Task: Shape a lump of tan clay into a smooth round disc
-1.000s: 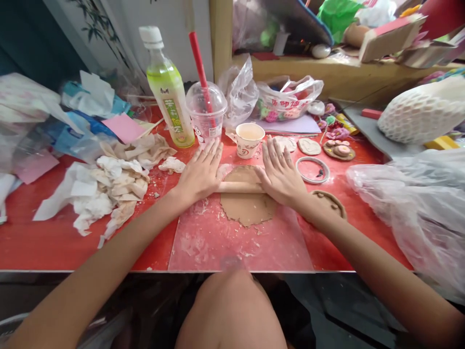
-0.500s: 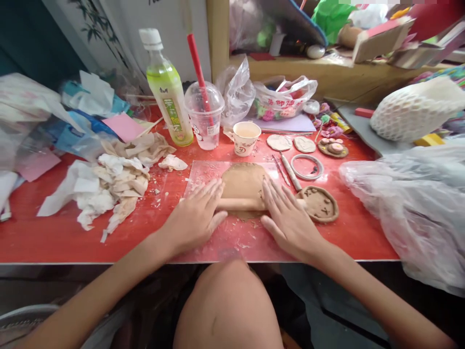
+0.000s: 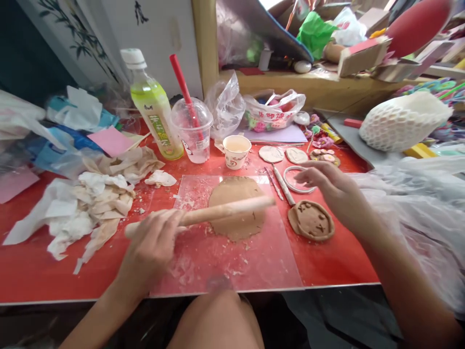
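My left hand (image 3: 154, 245) grips one end of a wooden rolling pin (image 3: 228, 209), which is lifted at a slant across a flat round slab of brown clay (image 3: 238, 230). The slab lies on a clear plastic sheet (image 3: 250, 271). Over to the right, my right hand (image 3: 336, 191) is open in the air, its fingertips nearest a white ring (image 3: 288, 179). Whether they touch the ring I cannot tell. Below that hand lies a clay disc with a raised rim and pressed marks (image 3: 312, 220), beside a thin clay-smeared stick (image 3: 283, 185).
Crumpled tissues (image 3: 98, 203) cover the left side. Behind the slab stand a green drink bottle (image 3: 156, 116), a plastic cup with a red straw (image 3: 192, 133) and a paper cup (image 3: 236, 151). Thin clay pieces (image 3: 271, 154) lie at the back; plastic bags (image 3: 410, 208) fill the right.
Both hands lay flat on the rolling pin over the clay. Now my left hand has lifted it leftward by one end, and my right hand has let go and moved right, toward the ring.
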A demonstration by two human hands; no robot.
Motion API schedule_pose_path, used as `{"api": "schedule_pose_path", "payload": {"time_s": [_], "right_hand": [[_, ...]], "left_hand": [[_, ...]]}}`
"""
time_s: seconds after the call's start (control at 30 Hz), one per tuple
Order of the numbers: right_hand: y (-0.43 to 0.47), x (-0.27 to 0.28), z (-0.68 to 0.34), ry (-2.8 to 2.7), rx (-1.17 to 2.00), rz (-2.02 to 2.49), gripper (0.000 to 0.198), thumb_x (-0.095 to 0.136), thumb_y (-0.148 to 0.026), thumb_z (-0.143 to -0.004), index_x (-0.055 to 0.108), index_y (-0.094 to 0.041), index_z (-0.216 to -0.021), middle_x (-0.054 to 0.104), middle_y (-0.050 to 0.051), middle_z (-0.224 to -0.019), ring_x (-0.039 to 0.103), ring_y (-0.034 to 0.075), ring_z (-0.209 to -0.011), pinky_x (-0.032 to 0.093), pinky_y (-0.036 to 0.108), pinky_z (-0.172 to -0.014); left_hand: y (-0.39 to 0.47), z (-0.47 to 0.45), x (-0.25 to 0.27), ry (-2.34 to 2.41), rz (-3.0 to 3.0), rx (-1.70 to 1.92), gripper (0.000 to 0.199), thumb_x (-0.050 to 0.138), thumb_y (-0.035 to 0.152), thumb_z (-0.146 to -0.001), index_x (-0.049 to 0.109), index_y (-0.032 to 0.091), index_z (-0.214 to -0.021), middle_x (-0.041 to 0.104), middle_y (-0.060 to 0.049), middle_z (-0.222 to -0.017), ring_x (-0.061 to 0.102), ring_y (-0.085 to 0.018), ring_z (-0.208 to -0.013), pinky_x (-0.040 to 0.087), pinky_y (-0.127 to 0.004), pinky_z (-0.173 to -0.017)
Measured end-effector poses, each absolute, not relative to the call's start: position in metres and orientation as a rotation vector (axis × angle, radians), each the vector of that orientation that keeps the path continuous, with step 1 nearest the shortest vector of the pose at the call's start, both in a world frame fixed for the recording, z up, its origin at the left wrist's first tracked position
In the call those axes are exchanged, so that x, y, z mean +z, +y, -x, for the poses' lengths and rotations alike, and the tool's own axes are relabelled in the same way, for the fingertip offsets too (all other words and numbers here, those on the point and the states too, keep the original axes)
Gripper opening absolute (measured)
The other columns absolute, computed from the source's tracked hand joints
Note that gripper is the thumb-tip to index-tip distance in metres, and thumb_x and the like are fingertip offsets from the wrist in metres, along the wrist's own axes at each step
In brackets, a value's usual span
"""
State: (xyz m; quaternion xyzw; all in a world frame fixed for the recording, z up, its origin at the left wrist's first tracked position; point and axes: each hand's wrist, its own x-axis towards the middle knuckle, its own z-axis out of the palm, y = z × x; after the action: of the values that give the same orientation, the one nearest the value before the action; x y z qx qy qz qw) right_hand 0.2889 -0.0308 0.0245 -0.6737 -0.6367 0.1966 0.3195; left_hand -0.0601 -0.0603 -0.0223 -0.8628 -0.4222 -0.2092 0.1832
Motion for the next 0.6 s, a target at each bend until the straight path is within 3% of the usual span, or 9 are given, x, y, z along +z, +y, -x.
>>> {"api": "schedule_pose_path", "payload": {"time_s": [0.07,0.17,0.47,0.6], "right_hand": [[-0.013,0.023,-0.288,-1.860,0.359,2.096,0.043,0.036,-0.055,-0.088,0.059,-0.020,-0.092,0.065,0.006,-0.081,0.060,0.020,-0.074,0.043,0.032,-0.065],[0.002,0.018,-0.281,-2.143,0.137,2.413,0.046,0.032,-0.056,-0.088,0.057,-0.019,-0.080,0.062,0.007,-0.075,0.056,0.021,-0.065,0.030,0.029,-0.052],[-0.004,0.007,-0.280,-2.415,-0.059,2.566,0.044,0.024,-0.054,-0.091,0.051,-0.020,-0.085,0.061,0.009,-0.076,0.057,0.022,-0.064,0.020,0.028,-0.049],[-0.003,0.004,-0.291,-2.335,-0.061,2.480,0.045,0.023,-0.055,-0.091,0.050,-0.021,-0.077,0.059,0.007,-0.068,0.052,0.019,-0.057,0.022,0.027,-0.048]], "left_hand": [[-0.057,0.077,-0.026,-1.270,2.339,-0.587,0.036,0.052,0.015,-0.087,0.049,0.008,-0.122,0.061,-0.014,-0.105,0.058,-0.026,-0.097,0.048,-0.043,-0.090],[-0.054,0.097,-0.034,-1.315,2.227,-0.563,0.034,0.055,0.016,-0.085,0.052,0.010,-0.118,0.062,-0.013,-0.102,0.059,-0.026,-0.093,0.049,-0.043,-0.088],[-0.061,0.100,-0.040,-1.412,2.147,-0.521,0.030,0.049,0.023,-0.088,0.058,0.003,-0.109,0.065,-0.016,-0.097,0.060,-0.028,-0.090,0.049,-0.045,-0.089],[-0.060,0.098,-0.043,-1.472,2.162,-0.537,0.035,0.049,0.025,-0.088,0.055,0.007,-0.117,0.064,-0.016,-0.102,0.060,-0.029,-0.094,0.048,-0.048,-0.091]]}}
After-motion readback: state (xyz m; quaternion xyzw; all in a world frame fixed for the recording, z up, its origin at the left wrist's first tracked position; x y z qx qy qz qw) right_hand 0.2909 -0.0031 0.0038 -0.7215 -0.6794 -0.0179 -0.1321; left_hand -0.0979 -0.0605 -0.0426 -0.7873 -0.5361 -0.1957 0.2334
